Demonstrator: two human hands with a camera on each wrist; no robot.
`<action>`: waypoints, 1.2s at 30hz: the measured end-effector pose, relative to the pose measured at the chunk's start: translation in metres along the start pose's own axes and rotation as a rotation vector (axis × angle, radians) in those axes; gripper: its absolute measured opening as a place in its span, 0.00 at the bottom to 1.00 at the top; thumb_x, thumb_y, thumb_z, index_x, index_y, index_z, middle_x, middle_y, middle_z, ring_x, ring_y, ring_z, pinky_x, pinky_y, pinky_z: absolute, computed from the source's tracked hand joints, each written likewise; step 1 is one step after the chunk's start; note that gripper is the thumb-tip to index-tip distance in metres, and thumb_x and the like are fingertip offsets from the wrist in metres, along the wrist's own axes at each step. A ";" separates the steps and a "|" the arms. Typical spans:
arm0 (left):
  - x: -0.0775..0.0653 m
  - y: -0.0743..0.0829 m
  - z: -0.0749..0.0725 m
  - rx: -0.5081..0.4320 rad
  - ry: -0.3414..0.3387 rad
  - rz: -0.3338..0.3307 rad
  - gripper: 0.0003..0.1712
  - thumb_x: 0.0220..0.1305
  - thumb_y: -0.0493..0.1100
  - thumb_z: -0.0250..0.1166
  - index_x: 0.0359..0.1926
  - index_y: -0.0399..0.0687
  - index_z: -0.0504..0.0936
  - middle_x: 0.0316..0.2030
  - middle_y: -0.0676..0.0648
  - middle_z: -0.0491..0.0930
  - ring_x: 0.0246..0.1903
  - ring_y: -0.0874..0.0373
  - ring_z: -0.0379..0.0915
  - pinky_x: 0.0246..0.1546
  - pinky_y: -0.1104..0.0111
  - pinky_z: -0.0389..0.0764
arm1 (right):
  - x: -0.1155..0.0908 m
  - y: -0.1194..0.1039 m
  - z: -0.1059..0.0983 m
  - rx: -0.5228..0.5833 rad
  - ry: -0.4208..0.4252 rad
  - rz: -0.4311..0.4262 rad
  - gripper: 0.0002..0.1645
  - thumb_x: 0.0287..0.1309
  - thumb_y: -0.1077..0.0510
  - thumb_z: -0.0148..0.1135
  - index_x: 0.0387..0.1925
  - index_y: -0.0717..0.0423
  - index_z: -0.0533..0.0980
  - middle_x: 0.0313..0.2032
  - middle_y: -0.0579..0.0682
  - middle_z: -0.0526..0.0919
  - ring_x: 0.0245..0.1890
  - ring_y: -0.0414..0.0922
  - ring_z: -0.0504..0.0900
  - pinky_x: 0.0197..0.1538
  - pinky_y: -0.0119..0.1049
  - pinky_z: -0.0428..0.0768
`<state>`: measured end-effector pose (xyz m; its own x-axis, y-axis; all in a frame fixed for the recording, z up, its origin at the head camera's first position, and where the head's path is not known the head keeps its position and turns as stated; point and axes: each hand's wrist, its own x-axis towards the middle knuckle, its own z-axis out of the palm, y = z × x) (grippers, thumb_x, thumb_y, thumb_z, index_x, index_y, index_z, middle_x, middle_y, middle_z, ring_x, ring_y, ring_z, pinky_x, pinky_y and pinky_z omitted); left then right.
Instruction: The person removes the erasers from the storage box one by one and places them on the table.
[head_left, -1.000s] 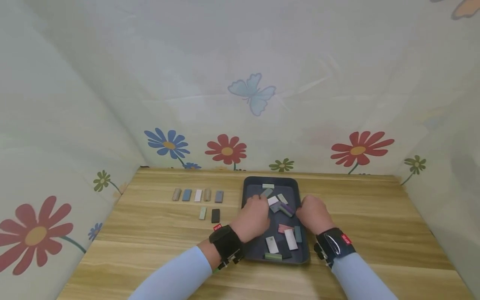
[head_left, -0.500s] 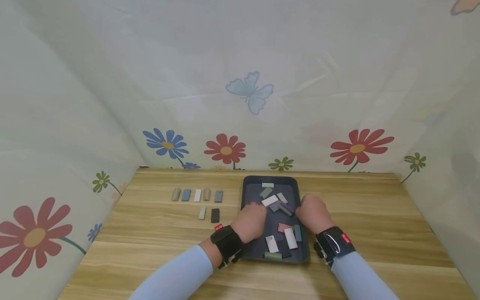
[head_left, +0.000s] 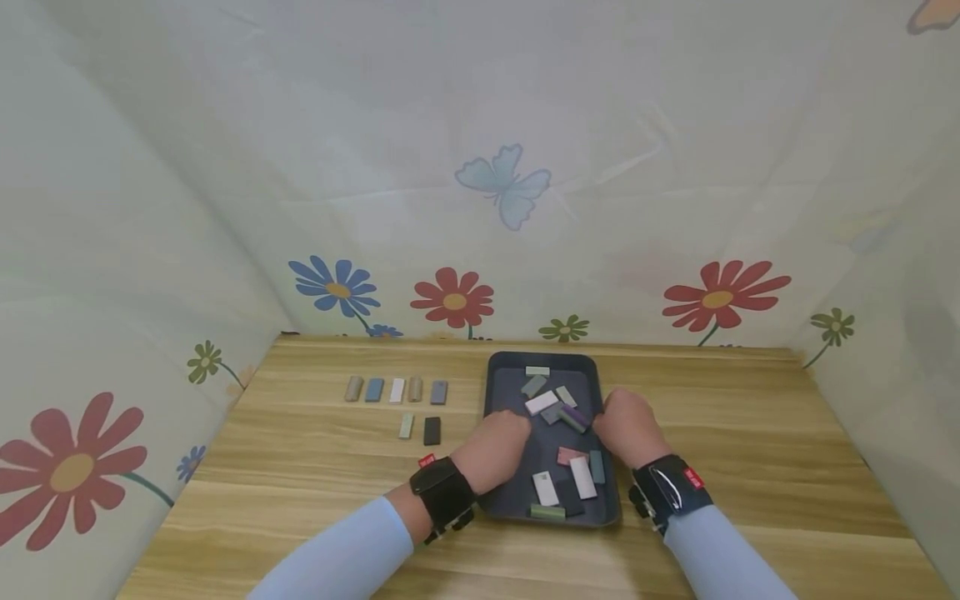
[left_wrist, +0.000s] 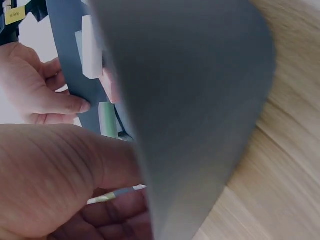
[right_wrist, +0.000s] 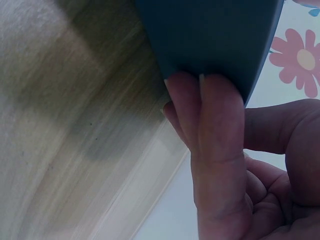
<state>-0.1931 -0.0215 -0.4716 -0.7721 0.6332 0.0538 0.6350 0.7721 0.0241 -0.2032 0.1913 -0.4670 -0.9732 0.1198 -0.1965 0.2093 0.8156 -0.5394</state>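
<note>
A dark rectangular tray point(head_left: 542, 457) holds several small blocks. Among them are a white block point(head_left: 542, 403), a purple-and-green block point(head_left: 573, 418), a pink block point(head_left: 572, 456) and a teal block point(head_left: 596, 467). My right hand point(head_left: 628, 429) pinches the tray's right wall; in the right wrist view its fingers point(right_wrist: 220, 120) press on the outside. My left hand point(head_left: 495, 450) is over the tray's left side with curled fingers. In the left wrist view the tray's wall hides the fingertips of this hand point(left_wrist: 65, 175); I cannot tell if they hold a block.
Left of the tray on the wooden table point(head_left: 300, 483), several blocks stand in a row, including a blue one point(head_left: 374, 390). Below that row lie a pale green block point(head_left: 406, 426) and a black block point(head_left: 432, 431). Flower-patterned cloth walls point(head_left: 375, 167) enclose the table's back and sides.
My left hand has drawn back toward the tray's left edge and nearer to me, uncovering the white block in the tray. The right hand stays at the tray's right wall.
</note>
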 end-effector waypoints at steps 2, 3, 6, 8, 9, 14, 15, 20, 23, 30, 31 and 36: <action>-0.001 -0.001 -0.001 0.014 -0.005 0.018 0.07 0.59 0.34 0.57 0.29 0.49 0.79 0.25 0.51 0.80 0.24 0.63 0.72 0.25 0.69 0.73 | 0.000 0.000 0.000 0.002 -0.005 0.005 0.06 0.52 0.62 0.57 0.26 0.62 0.76 0.22 0.54 0.75 0.20 0.47 0.74 0.20 0.35 0.69; -0.002 -0.001 -0.001 0.022 -0.012 0.028 0.07 0.59 0.34 0.57 0.30 0.49 0.79 0.25 0.51 0.80 0.25 0.63 0.73 0.26 0.70 0.74 | 0.000 -0.001 0.000 0.003 -0.008 0.007 0.06 0.52 0.62 0.57 0.27 0.62 0.76 0.22 0.54 0.75 0.21 0.47 0.74 0.20 0.35 0.69; -0.004 -0.003 -0.005 -0.007 -0.053 0.042 0.06 0.60 0.35 0.57 0.33 0.50 0.79 0.27 0.52 0.79 0.27 0.63 0.73 0.29 0.70 0.75 | 0.000 -0.001 0.000 -0.002 -0.009 0.005 0.06 0.52 0.62 0.56 0.28 0.63 0.76 0.22 0.54 0.75 0.21 0.47 0.74 0.21 0.35 0.69; -0.005 -0.005 -0.009 -0.083 -0.092 0.030 0.07 0.60 0.34 0.57 0.35 0.49 0.81 0.29 0.52 0.80 0.28 0.64 0.72 0.30 0.71 0.75 | -0.001 -0.002 0.000 -0.006 -0.009 0.005 0.06 0.52 0.62 0.57 0.28 0.63 0.76 0.22 0.54 0.75 0.21 0.47 0.74 0.21 0.35 0.69; -0.005 -0.006 -0.009 -0.124 -0.103 0.027 0.08 0.59 0.34 0.58 0.36 0.49 0.81 0.30 0.53 0.80 0.28 0.65 0.72 0.30 0.72 0.75 | -0.001 -0.002 0.000 -0.006 -0.009 0.003 0.06 0.52 0.62 0.57 0.28 0.63 0.76 0.22 0.54 0.75 0.21 0.47 0.74 0.21 0.35 0.69; -0.004 -0.020 -0.018 -0.369 -0.116 -0.028 0.13 0.54 0.35 0.62 0.42 0.49 0.83 0.36 0.54 0.81 0.31 0.67 0.73 0.30 0.76 0.75 | -0.001 -0.003 0.000 -0.003 -0.020 0.005 0.06 0.52 0.62 0.57 0.28 0.63 0.76 0.22 0.54 0.75 0.21 0.47 0.74 0.21 0.35 0.70; -0.004 -0.024 -0.021 -0.400 -0.103 -0.042 0.13 0.54 0.36 0.62 0.42 0.49 0.83 0.36 0.54 0.81 0.32 0.67 0.73 0.31 0.76 0.75 | -0.001 -0.003 0.000 -0.004 -0.021 0.006 0.06 0.52 0.62 0.57 0.29 0.64 0.76 0.22 0.54 0.75 0.21 0.47 0.74 0.21 0.35 0.70; -0.012 -0.052 -0.044 -0.489 0.008 -0.171 0.14 0.57 0.39 0.62 0.46 0.51 0.80 0.40 0.53 0.80 0.37 0.62 0.75 0.35 0.71 0.77 | 0.001 -0.002 0.001 -0.013 -0.019 0.009 0.07 0.52 0.62 0.56 0.31 0.64 0.76 0.23 0.54 0.75 0.22 0.47 0.74 0.21 0.35 0.69; -0.022 -0.073 -0.056 -0.535 0.088 -0.286 0.15 0.58 0.41 0.61 0.48 0.50 0.79 0.42 0.51 0.80 0.39 0.59 0.75 0.38 0.68 0.78 | 0.002 -0.001 0.003 -0.018 -0.011 0.002 0.07 0.52 0.62 0.57 0.30 0.64 0.77 0.23 0.55 0.75 0.22 0.47 0.74 0.21 0.35 0.69; -0.048 -0.123 -0.068 -0.619 0.289 -0.494 0.18 0.57 0.39 0.60 0.50 0.43 0.78 0.43 0.45 0.80 0.39 0.56 0.76 0.37 0.64 0.78 | 0.001 -0.001 0.004 -0.026 -0.002 -0.010 0.07 0.51 0.62 0.57 0.29 0.64 0.76 0.23 0.54 0.76 0.21 0.47 0.74 0.21 0.35 0.70; -0.052 -0.129 -0.067 -0.614 0.312 -0.509 0.18 0.57 0.39 0.60 0.50 0.42 0.78 0.42 0.45 0.80 0.38 0.55 0.76 0.37 0.64 0.78 | 0.001 -0.001 0.004 -0.026 0.003 -0.014 0.06 0.51 0.62 0.57 0.28 0.64 0.76 0.22 0.54 0.76 0.21 0.47 0.74 0.21 0.35 0.70; -0.065 -0.153 -0.051 -0.600 0.321 -0.622 0.18 0.54 0.38 0.62 0.48 0.37 0.79 0.42 0.42 0.80 0.39 0.52 0.76 0.39 0.61 0.78 | -0.002 -0.003 0.001 -0.019 -0.001 -0.016 0.06 0.51 0.63 0.56 0.28 0.64 0.76 0.22 0.54 0.75 0.20 0.47 0.74 0.20 0.35 0.69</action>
<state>-0.2383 -0.1832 -0.4275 -0.9915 -0.0014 0.1301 0.0843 0.7548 0.6505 -0.2021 0.1881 -0.4665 -0.9763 0.1063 -0.1883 0.1917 0.8283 -0.5265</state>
